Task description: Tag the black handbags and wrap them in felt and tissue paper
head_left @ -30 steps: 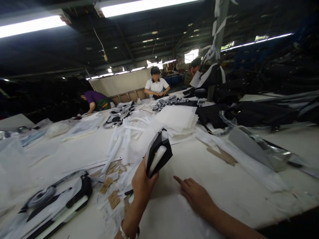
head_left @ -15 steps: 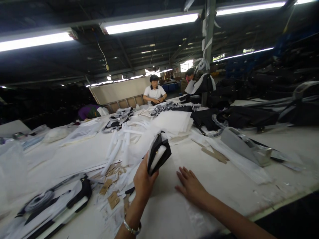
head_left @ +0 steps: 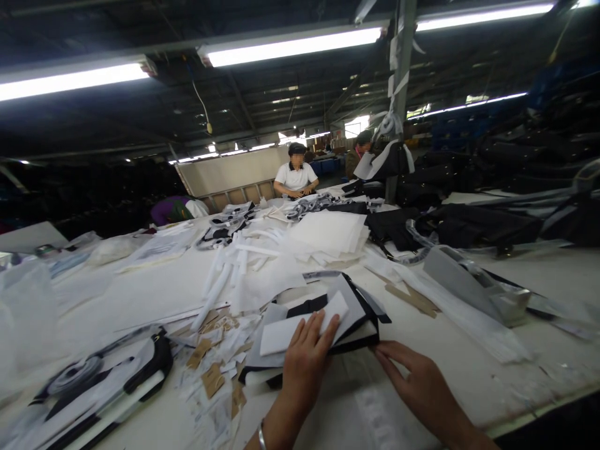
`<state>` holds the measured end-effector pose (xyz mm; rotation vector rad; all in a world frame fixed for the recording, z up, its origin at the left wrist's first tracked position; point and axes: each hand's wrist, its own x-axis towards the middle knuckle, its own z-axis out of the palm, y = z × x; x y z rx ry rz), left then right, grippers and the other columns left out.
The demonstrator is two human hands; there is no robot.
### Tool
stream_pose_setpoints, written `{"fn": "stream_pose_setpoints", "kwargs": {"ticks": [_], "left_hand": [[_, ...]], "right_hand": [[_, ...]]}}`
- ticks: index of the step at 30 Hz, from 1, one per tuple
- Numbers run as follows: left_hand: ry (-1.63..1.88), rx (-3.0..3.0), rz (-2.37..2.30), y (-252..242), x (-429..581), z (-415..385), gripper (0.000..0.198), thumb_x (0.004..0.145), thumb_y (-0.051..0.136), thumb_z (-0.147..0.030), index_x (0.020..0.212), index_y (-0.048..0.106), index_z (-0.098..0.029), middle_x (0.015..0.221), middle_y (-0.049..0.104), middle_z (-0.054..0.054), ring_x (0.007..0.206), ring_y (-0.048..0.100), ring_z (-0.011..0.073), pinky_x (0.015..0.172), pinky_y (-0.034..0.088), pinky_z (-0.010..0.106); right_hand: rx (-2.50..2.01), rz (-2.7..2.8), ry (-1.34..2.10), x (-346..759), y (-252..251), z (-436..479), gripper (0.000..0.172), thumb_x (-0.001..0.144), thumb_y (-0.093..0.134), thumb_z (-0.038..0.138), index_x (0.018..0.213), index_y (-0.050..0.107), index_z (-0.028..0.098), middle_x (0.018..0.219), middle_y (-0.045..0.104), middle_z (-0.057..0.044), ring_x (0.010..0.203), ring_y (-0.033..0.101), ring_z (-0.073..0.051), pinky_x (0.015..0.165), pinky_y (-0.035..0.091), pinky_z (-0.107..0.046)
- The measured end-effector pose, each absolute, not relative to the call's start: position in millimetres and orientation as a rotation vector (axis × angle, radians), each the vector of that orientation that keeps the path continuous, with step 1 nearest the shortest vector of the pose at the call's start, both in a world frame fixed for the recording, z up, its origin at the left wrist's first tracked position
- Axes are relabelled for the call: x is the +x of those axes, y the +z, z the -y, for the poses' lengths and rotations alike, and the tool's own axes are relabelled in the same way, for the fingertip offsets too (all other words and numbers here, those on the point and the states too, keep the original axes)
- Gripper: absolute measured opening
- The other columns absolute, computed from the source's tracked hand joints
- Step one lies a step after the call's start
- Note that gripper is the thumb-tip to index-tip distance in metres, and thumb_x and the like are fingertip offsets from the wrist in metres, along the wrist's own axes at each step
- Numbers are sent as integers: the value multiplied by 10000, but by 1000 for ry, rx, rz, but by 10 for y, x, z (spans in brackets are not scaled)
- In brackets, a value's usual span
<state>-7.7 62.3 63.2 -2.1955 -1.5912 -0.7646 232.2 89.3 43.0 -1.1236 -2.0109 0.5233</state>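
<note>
A flat-lying black bag point(head_left: 363, 337) with grey lining and a pale panel rests on the white table in front of me. On top of it is a folded white sheet point(head_left: 276, 336). My left hand point(head_left: 309, 356) lies over this sheet, fingers stretched out and pressing down, a bracelet on the wrist. At the bag's near right corner, my right hand point(head_left: 412, 378) pinches the edge between thumb and fingers. The bag's strap curves behind it. My left palm hides part of the near side.
Brown card scraps point(head_left: 213, 380) and plastic bits litter the left side. Another black-and-white bag point(head_left: 140, 381) lies at the near left. White rolled tubes point(head_left: 225, 275), stacked white sheets point(head_left: 328, 231) and a tape dispenser point(head_left: 473, 284) are farther out. A co-worker point(head_left: 296, 175) sits across the table.
The black piece held up in my left hand is now down flat on the table, with my left hand on top. My right hand has moved from the bare table to the bag's corner.
</note>
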Motion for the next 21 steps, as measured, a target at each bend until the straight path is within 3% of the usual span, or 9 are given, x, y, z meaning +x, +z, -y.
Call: {"fn": "stream_pose_setpoints", "kwargs": {"ticks": [5,11,15,21], "left_hand": [[-566,-2149,1473,510,73,-579,645,940,527,-72,1511,360,-320,1434,567,72,1301,556,225,1065,498,418],[-662,-1982,1382,233,176,-505,480,1039,402,-246,1503,362,-363,1346,640,58,1232,613,220,1015,526,413],[-646,-1939,1375,143,270,-419,466,1035,422,-315,1496,377,-370,1297,672,63,1190,642,224,986,538,397],[-732,-1859,1331,47,381,-414,444,1032,410,-324,1475,422,-357,1181,730,56,1090,695,210,912,567,357]], "right_hand": [[-1097,1915,296,2610,728,-905,160,919,560,373,923,706,307,941,759,-43,866,729,-254,761,603,-350],[-981,2007,322,2419,965,-1330,229,975,508,340,1116,681,291,1133,727,-34,1070,676,-225,979,518,-345],[-1003,2287,450,2062,1020,-1748,323,1007,427,341,1189,673,237,1219,699,-57,1146,632,-220,1023,471,-338],[-1301,2640,527,1419,853,-2302,180,931,616,279,841,725,167,883,736,-65,870,683,-216,856,528,-362]]}}
